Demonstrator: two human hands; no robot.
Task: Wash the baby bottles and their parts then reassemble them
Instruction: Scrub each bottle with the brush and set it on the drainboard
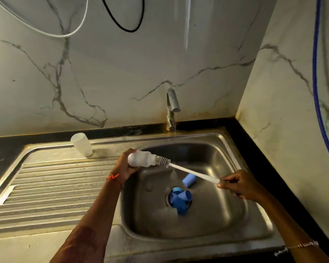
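My left hand is gripping a sudsy white baby bottle; my right hand is pinching the bottle brush handle.

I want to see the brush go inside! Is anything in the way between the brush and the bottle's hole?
Nothing visible is. The brush bristles sit right at the mouth of the bottle, which the left hand holds. The right hand grips the handle. The blue parts lie below in the sink.
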